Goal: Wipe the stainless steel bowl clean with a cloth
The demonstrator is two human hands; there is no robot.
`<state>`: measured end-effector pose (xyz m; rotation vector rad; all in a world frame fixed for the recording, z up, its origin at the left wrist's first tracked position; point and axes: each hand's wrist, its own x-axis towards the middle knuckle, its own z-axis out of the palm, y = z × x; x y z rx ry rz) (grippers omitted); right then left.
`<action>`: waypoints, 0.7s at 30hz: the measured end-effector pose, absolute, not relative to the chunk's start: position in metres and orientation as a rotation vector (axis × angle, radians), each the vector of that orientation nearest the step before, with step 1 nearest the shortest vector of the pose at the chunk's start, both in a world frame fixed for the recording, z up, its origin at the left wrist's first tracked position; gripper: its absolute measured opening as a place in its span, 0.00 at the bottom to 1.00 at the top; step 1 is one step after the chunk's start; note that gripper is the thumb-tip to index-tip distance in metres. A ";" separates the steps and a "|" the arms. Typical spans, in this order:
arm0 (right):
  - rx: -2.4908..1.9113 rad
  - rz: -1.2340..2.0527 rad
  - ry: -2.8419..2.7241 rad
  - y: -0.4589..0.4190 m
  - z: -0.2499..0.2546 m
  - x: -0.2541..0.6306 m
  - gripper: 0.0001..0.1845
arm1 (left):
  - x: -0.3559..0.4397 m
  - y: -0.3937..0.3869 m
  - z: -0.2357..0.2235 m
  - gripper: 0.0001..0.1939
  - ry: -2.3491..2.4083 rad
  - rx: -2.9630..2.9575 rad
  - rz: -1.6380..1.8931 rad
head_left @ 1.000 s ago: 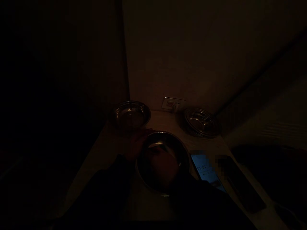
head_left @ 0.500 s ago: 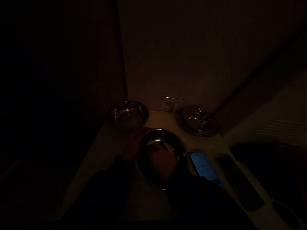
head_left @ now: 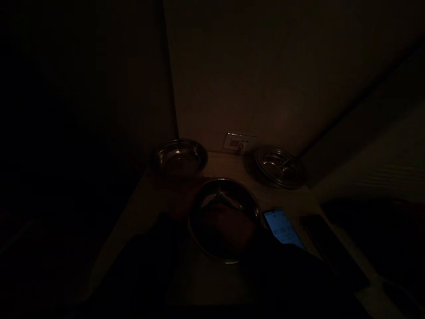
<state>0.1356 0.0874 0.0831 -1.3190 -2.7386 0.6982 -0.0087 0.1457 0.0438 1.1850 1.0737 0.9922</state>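
A shiny metal bowl (head_left: 254, 201) stands on the small wooden table, and the light is very dim. My left hand (head_left: 182, 197) lies along the bowl's left outer side, gripping it at the rim; its fingers are hardly visible. Inside the bowl is my right hand (head_left: 229, 223), back upward and fingers bent down into the dark. Just beyond its fingers a pale greenish patch (head_left: 221, 198) shows against the inner wall; whether it is cloth or a reflection I cannot tell. Whatever the right fingers hold is hidden.
Another metal bowl (head_left: 181, 161) sits at the table's back left corner. Stacked metal plates (head_left: 280, 168) lie at the back right. A lit phone with a timer (head_left: 282, 228) and a dark flat object (head_left: 335, 250) are on the right. Behind is a wall socket (head_left: 239, 142).
My right hand has shifted slightly right and up inside the bowl. My left hand stays at the rim. The picture is darker, and the phone's timer has changed.
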 end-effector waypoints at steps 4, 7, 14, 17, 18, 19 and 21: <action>-1.497 0.637 -2.609 0.086 0.082 0.125 0.19 | -0.009 0.143 0.047 0.24 1.230 1.394 0.972; -1.499 0.716 -2.495 0.079 0.082 0.120 0.17 | -0.014 0.143 0.045 0.25 1.299 1.548 0.935; -1.460 0.930 -2.222 0.066 0.075 0.118 0.13 | -0.012 0.141 0.045 0.21 1.302 1.505 0.947; -1.548 0.815 -2.076 0.074 0.073 0.111 0.13 | -0.010 0.140 0.041 0.21 1.214 1.323 1.003; -1.554 0.811 -2.052 0.076 0.074 0.108 0.13 | -0.010 0.139 0.041 0.21 1.203 1.276 1.026; -1.555 0.823 -2.042 0.076 0.076 0.107 0.13 | -0.010 0.138 0.041 0.21 1.212 1.233 1.051; -1.530 0.885 -2.071 0.074 0.081 0.106 0.14 | -0.009 0.135 0.045 0.19 1.245 1.158 1.120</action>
